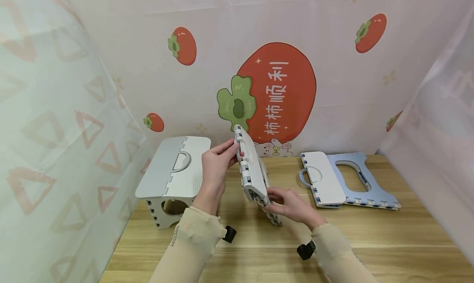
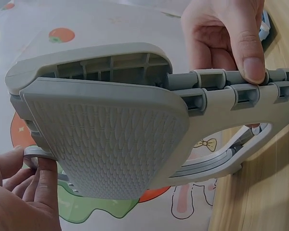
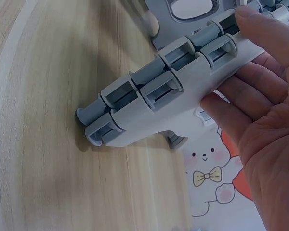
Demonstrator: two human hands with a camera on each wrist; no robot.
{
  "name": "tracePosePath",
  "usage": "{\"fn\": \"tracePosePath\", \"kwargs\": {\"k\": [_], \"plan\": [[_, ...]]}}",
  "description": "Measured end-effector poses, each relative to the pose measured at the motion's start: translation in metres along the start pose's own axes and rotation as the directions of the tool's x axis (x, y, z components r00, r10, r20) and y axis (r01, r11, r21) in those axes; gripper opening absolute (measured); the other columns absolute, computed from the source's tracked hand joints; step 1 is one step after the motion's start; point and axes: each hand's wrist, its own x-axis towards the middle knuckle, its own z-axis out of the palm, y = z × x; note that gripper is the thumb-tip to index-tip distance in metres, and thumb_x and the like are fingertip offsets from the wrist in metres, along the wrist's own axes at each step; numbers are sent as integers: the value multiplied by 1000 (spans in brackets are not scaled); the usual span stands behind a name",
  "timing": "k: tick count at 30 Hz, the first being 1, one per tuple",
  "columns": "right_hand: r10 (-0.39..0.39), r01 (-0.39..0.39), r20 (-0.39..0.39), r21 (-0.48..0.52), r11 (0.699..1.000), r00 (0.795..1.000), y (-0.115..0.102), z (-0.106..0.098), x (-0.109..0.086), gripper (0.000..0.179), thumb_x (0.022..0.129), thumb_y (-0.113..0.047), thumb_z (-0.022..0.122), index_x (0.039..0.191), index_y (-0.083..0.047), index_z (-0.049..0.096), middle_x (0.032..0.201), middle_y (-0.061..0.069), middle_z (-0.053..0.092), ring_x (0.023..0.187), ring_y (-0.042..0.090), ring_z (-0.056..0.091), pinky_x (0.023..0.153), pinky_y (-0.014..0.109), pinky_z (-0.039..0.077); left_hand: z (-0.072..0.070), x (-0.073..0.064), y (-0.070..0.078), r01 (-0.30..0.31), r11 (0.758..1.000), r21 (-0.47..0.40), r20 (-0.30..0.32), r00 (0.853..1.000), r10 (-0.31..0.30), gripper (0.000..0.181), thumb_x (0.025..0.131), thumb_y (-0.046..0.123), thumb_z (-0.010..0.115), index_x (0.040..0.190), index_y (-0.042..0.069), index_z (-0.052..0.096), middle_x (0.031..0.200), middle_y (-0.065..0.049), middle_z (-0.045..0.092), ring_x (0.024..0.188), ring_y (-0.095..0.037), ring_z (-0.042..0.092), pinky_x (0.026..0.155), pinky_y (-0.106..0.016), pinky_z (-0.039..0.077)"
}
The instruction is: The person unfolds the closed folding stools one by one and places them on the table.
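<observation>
A grey-and-white folding stool [image 1: 255, 163], mostly folded, is held tilted between the two hands over the wooden table. My left hand [image 1: 218, 163] grips the small carry handle [image 2: 37, 153] at the stool's upper edge, fingers curled through it. Lower down, my right hand [image 1: 290, 205] pinches the folded leg panel [image 3: 149, 101], thumb on its hinged edge and fingers on the other side. A narrow gap shows between the two halves of the seat [image 2: 106, 134] in the left wrist view. The leg's low end is close to the tabletop; whether it touches, I cannot tell.
An unfolded grey-and-white stool [image 1: 189, 151] stands at the left. Partly folded, a blue-and-white stool [image 1: 355, 194] lies at the back right of the wooden table [image 1: 255, 254]. Printed cloth [image 1: 333, 89] hangs behind and along both sides.
</observation>
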Motion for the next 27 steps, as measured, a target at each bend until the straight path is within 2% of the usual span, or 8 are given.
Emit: {"fn": "tracePosePath", "kwargs": {"k": [11,27], "plan": [[13,-14,16,59,998,1000,-6,7,3,47,95,-23,75,136,-6,61,129,16,69,121,30,66,99,45,55,2,-2,6,-16,1000,18,32,999,15,34,92,9,77,122,-6,71,115,-26,72,73,-15,75,80,-31,63],[24,-26,22,91,996,999,-7,15,5,42,95,-23,75,133,-9,62,127,13,71,118,25,68,97,36,57,8,-3,10,-25,996,85,60,998,20,32,93,12,76,122,-3,73,117,-21,73,77,-14,75,80,-29,62]]}}
